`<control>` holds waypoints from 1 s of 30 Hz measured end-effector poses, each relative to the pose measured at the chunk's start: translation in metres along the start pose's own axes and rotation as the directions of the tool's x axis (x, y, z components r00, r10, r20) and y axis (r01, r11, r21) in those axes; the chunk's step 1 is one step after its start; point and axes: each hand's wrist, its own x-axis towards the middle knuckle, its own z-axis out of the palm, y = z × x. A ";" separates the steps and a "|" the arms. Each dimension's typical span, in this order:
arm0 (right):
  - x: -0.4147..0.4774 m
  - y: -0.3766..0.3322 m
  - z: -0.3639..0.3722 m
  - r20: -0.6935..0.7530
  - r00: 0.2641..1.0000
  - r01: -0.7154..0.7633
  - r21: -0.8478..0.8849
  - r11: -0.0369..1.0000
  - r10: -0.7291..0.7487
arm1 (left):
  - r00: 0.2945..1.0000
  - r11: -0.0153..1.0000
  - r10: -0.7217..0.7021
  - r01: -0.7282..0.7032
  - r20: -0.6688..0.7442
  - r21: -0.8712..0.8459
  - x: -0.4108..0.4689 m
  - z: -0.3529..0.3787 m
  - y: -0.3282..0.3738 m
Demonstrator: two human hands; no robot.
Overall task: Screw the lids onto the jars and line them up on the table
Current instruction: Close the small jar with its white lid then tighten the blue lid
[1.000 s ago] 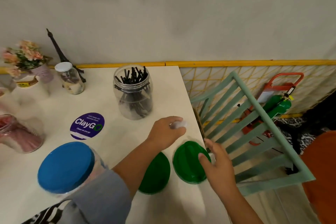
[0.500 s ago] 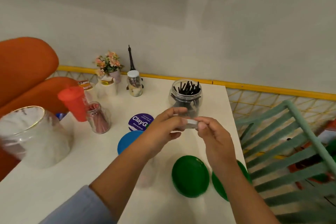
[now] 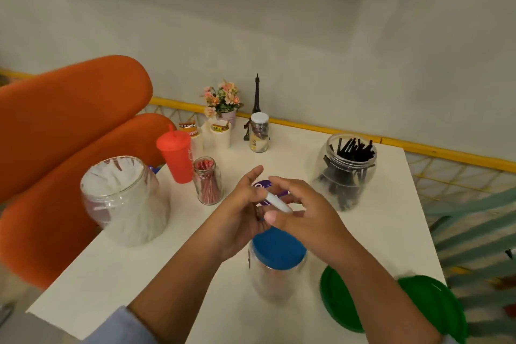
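Both my hands meet above the middle of the white table (image 3: 111,274). A small white lid (image 3: 277,202) sits between them, pinched by my right hand (image 3: 304,213) and touched by the fingers of my left hand (image 3: 243,212). Below them stands a clear jar with a blue lid (image 3: 277,253) on it. A lidless jar of black sticks (image 3: 346,170) stands at the right. A small lidless jar of red sticks (image 3: 208,180) and a big lidless jar (image 3: 122,201) stand at the left. Two green lids (image 3: 335,299) (image 3: 438,307) lie near the front right edge.
At the back stand a small white-capped jar (image 3: 259,132), a red tumbler (image 3: 174,155), paper cups (image 3: 220,132), a flower pot (image 3: 223,100) and a tower model (image 3: 256,95). An orange chair (image 3: 64,120) is at the left, a green slatted chair (image 3: 474,218) at the right.
The view has swung left and down. My hands, holding the small white lid together, have moved closer to me, over the blue-lidded jar.
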 end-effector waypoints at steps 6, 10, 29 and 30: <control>0.034 -0.016 0.023 0.117 0.992 -0.059 0.024 0.998 0.055 | 0.995 0.996 -0.081 0.079 0.057 0.028 0.011 -0.042 0.025; 0.053 -0.023 0.040 0.122 0.987 -0.115 0.062 0.991 0.107 | 0.982 0.990 -0.138 0.138 0.126 0.010 0.018 -0.066 0.036; 0.109 -0.011 0.090 -0.142 0.962 -0.237 -0.012 0.971 0.233 | 0.837 0.839 0.347 -0.075 -0.423 0.539 0.064 -0.174 0.026; 0.109 -0.011 0.092 -0.154 0.959 -0.241 0.000 0.971 0.238 | 0.817 0.795 0.373 -0.037 -0.439 0.606 0.072 -0.182 0.022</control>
